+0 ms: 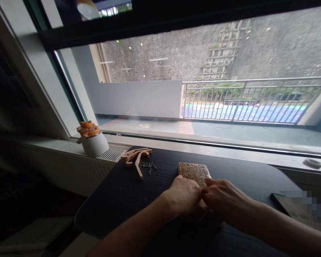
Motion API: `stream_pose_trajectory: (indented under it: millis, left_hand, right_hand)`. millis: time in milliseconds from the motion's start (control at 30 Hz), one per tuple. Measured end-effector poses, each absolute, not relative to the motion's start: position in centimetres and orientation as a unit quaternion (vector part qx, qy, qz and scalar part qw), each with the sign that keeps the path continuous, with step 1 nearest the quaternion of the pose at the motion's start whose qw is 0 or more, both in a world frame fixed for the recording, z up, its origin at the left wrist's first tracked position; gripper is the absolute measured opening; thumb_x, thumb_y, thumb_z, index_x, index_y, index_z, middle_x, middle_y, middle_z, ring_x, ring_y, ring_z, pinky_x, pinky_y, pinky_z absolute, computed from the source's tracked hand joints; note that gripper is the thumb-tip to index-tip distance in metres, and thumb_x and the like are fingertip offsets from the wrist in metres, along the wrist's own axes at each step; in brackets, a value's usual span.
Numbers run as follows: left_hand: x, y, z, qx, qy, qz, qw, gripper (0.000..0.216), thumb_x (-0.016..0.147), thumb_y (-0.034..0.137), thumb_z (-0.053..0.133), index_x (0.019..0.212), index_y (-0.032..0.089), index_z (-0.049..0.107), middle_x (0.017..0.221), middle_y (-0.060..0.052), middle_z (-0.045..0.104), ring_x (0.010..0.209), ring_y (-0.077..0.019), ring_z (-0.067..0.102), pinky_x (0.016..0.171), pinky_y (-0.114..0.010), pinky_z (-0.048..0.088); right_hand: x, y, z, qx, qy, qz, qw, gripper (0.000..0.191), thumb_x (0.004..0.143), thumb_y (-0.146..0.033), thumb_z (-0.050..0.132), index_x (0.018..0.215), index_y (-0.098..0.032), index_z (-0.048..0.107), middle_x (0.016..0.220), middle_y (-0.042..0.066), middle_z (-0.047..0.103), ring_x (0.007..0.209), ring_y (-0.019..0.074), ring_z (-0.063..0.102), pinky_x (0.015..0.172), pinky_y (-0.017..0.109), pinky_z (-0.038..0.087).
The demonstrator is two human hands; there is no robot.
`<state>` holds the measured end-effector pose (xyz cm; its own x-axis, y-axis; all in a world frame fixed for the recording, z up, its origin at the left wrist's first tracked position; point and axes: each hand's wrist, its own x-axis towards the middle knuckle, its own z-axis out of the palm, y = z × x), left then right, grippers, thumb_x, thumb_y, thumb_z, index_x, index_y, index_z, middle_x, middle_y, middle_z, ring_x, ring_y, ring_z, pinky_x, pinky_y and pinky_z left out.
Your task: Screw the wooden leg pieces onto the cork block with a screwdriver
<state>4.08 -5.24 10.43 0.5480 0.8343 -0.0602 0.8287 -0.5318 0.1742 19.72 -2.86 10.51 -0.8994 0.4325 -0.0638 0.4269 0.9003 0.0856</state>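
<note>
A flat brown package (194, 170) in shiny, bumpy plastic wrapping lies on the dark table. My left hand (186, 191) rests over its left side with the fingers curled in. From the right, my right hand (220, 194) meets it over the middle of the package, also closed, its thumb and knuckles close against the left hand. Both hands grip at the wrapping, though the fingertips are hidden between them. Part of the package's near end shows dimly below the hands. Farther left lie curved wooden hooks (139, 159) and several small metal screws (149, 167).
The dark table (117, 203) has rounded corners and stands against the window sill. A white jug with an orange lid (95, 142) sits on the radiator cover at the left. A dark flat object (291, 207) lies at the right edge. Tape rolls (312, 163) rest on the sill.
</note>
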Motion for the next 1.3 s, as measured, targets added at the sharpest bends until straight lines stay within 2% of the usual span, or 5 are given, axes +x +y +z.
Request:
stream_pose_trajectory:
  millis: [367,767,1000,1167,1300]
  left_hand:
    - [4.3,-4.8,11.0,0.871,0.481,-0.023,0.095,0.029,0.077,0.042,0.049,0.079,0.02,0.068,0.081,-0.006,0.07,0.077,-0.0239,0.066,0.067,-0.031,0.048]
    - [4.5,-4.0,11.1,0.867,0.478,-0.049,0.132,0.025,0.072,0.043,0.06,0.084,0.023,0.067,0.088,-0.003,0.07,0.082,-0.0216,0.064,0.086,-0.039,0.042]
    - [4.8,-4.3,11.1,0.864,0.485,-0.052,0.123,0.023,0.071,0.04,0.065,0.082,0.021,0.067,0.09,-0.003,0.07,0.087,-0.0227,0.064,0.087,-0.039,0.041]
    - [4.9,-4.0,11.1,0.859,0.491,-0.065,0.128,0.026,0.067,0.043,0.069,0.085,0.024,0.068,0.092,-0.002,0.07,0.091,-0.0233,0.063,0.089,-0.037,0.04]
    - [5.3,-4.0,11.3,0.851,0.502,-0.08,0.134,0.028,0.065,0.044,0.069,0.085,0.025,0.068,0.092,-0.001,0.07,0.09,-0.0224,0.063,0.089,-0.037,0.041]
  right_hand:
    - [20.1,-3.6,12.1,0.266,0.963,0.007,0.04,0.016,0.074,-0.006,0.057,0.072,-0.017,0.068,0.066,0.004,0.067,0.067,0.016,0.058,0.054,0.023,0.035]
    - [20.0,-3.7,12.5,0.267,0.962,-0.002,0.048,0.021,0.077,-0.006,0.055,0.062,-0.018,0.064,0.063,0.003,0.066,0.062,0.0148,0.055,0.066,0.025,0.042]
    - [21.5,-4.9,15.1,0.292,0.954,-0.068,0.004,0.029,0.066,-0.002,0.056,0.087,-0.021,0.065,0.091,0.004,0.066,0.087,0.0193,0.059,0.074,0.027,0.045]
    - [24.0,-4.6,17.0,0.298,0.95,-0.081,-0.051,0.026,0.07,-0.004,0.048,0.082,-0.021,0.065,0.089,0.003,0.066,0.083,0.017,0.061,0.072,0.025,0.043]
    - [24.9,-5.0,17.7,0.35,0.936,0.007,0.015,0.023,0.078,-0.013,0.049,0.087,-0.025,0.068,0.078,0.003,0.071,0.071,0.0203,0.065,0.057,0.027,0.036]
